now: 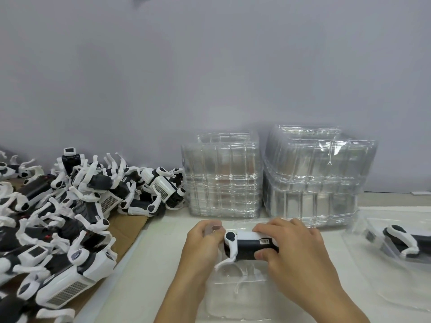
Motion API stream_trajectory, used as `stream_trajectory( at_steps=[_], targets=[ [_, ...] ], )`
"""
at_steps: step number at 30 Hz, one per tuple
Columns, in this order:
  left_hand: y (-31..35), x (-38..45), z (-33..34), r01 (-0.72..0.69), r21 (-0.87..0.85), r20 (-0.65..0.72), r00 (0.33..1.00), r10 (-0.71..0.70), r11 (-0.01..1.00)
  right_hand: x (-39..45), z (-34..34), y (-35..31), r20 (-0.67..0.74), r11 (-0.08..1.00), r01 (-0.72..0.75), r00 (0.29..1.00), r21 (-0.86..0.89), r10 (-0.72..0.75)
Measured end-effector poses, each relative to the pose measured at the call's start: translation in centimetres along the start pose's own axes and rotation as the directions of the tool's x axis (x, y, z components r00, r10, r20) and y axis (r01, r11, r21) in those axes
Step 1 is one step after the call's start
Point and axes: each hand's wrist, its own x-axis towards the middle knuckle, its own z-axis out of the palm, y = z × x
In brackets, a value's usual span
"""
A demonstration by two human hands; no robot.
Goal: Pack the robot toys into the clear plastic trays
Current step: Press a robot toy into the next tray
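2 hands (pixel 200 243), 2 tray stacks (pixel 224 180), 1 toy pile (pixel 77 210)

Even, soft, cool light fills the frame, bright without harshness; its source is not visible. Shadows are faint. Small white glints streak the stacks of clear trays (pixel 268 180) at centre right. The whole picture is slightly soft, the wall (pixel 210 66) smooth and featureless. Wide-angle distortion bends lines toward the left and right edges.

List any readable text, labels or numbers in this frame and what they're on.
None can be read.
Small sticker on the robot toy held by both hands: print too small and blurred.
Sticker on the packed robot toy at right: blurred.
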Motion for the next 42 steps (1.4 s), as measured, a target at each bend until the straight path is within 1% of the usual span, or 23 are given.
stream_trajectory(
  at_steps=[3,13,21,27,29,32,34,36,37,40,41,42],
  targets=[
    [0.0,0.1,-0.1,0.026,-0.04,0.013,1.0,-0.026,0.999,0.0,0.1,0.1,-0.01,1.0,0.007,1.0,0.003,-0.007],
    [0.0,0.0,-0.2,-0.022,0.04,0.007,1.0,0.021,0.999,0.0,0.5,0.3,0.001,0.999,0.029,1.0,-0.039,-0.029],
    [0.3,-0.3,-0.2,0.006,0.02,0.031,1.0,-0.007,1.0,0.1,0.5,0.5,-0.012,0.999,0.035,0.999,-0.029,-0.036],
    [0.7,-0.3,-0.7,0.038,0.046,0.033,0.999,-0.04,0.998,0.2,0.6,0.6,0.008,0.998,0.05,0.999,-0.024,-0.05],
    [0.7,-0.2,-0.8,0.024,0.057,0.03,0.999,-0.025,0.998,0.2,0.7,0.6,0.008,0.999,0.05,0.999,-0.017,-0.05],
    [0.6,-0.2,-0.9,-0.031,0.089,0.039,0.999,0.027,0.996,0.2,0.7,0.7,0.004,0.999,0.045,0.999,-0.014,-0.045],
    [0.9,-0.4,-1.0,-0.121,0.151,0.064,0.992,0.113,0.981,0.3,0.7,0.8,0.0,0.999,0.04,0.999,-0.009,-0.04],
    [1.3,-0.5,-1.3,-0.245,0.271,0.112,0.969,0.222,0.931,0.3,0.7,0.8,-0.002,0.999,0.033,0.999,0.005,-0.033],
    [1.6,-0.6,-1.6,-0.293,0.317,0.143,0.955,0.26,0.902,0.3,0.7,0.8,-0.002,0.999,0.031,1.0,0.011,-0.031],
    [2.7,-0.7,-3.1,-0.394,0.361,0.263,0.913,0.313,0.845,0.4,0.8,0.8,-0.002,0.999,0.03,1.0,0.015,-0.03],
    [3.1,-0.9,-3.7,-0.417,0.398,0.318,0.898,0.304,0.817,0.4,0.8,0.9,-0.004,0.999,0.031,1.0,0.014,-0.031],
    [3.3,-1.0,-4.2,-0.429,0.446,0.383,0.885,0.266,0.785,0.4,0.8,0.9,-0.004,0.999,0.032,0.999,0.013,-0.031]
  ],
)
